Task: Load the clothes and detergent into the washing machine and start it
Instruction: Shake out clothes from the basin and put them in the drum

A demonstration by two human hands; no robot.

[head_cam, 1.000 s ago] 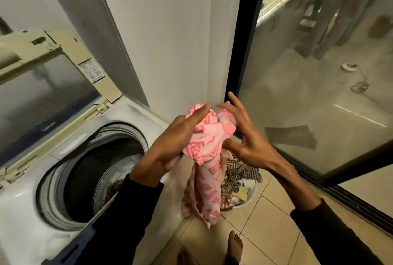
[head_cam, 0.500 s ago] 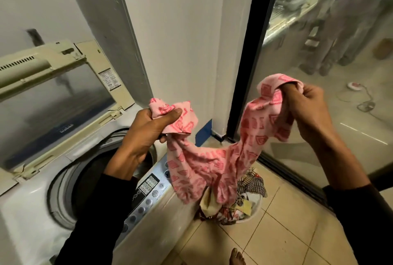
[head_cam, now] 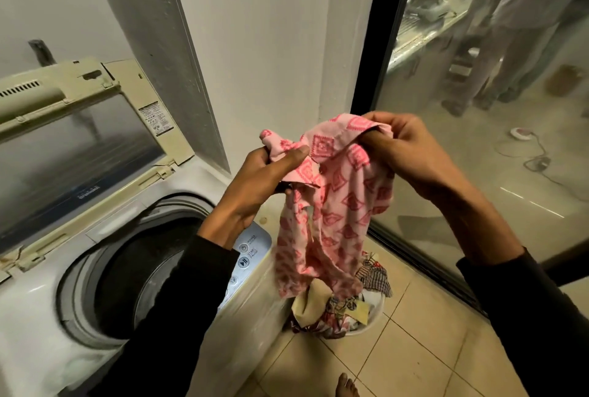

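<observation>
Floor: we see beige tiled floor (head_cam: 414, 361) below our hands.
Garment: pink patterned cloth (head_cam: 331, 205) hangs lengthwise downward.
Hands: left hand (head_cam: 264, 183) and right hand (head_cam: 411, 151) both grip its top.

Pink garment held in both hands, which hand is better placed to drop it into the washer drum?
Left. The left hand grips the pink garment right beside the open drum; the right hand holds it farther out, toward the glass door.

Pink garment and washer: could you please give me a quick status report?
Left hand and right hand both grip the pink garment, held up beside the washer drum. Lid up, drum mouth unobstructed. More clothes wait in the basket.
</observation>
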